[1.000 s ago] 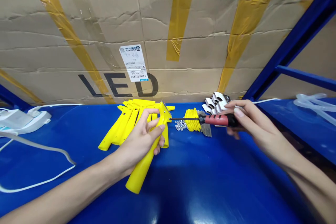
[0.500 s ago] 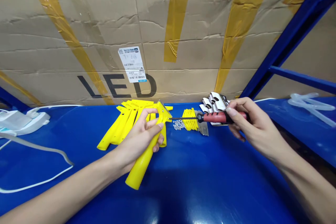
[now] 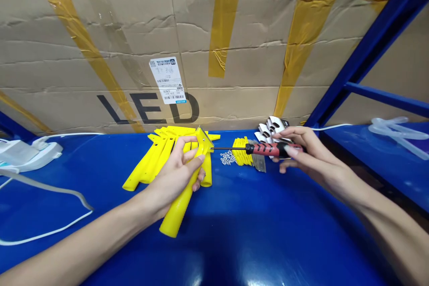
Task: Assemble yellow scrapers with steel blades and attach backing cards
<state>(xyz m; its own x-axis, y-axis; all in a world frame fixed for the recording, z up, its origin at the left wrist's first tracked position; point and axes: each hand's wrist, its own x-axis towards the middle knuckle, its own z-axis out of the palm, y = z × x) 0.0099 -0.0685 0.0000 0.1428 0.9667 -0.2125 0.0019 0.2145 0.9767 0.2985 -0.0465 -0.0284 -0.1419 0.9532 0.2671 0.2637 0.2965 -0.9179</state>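
My left hand (image 3: 182,170) is closed around a yellow plastic scraper (image 3: 177,214), which slants with its head up and its round handle end toward me. My right hand (image 3: 306,152) grips the red and black handle of a screwdriver (image 3: 264,149) between thumb and fingers. The screwdriver lies level, its tip at the side of the scraper head. Behind my left hand, several more yellow scraper handles (image 3: 150,161) are piled. Small silver screws or nuts (image 3: 228,157), too small to tell, lie beside a row of small yellow pieces (image 3: 243,152) and metal blades (image 3: 259,161).
White folded card pieces (image 3: 275,126) stand behind my right hand. A power strip (image 3: 36,156) with cables is at the left, and clear tubing (image 3: 398,132) at the right. A taped cardboard box (image 3: 251,53) and a blue frame (image 3: 365,44) bound the blue surface (image 3: 251,241).
My right hand and the screwdriver have shifted slightly left, and its fingers have changed their hold on the handle. The scraper stays in my left hand at nearly the same place.
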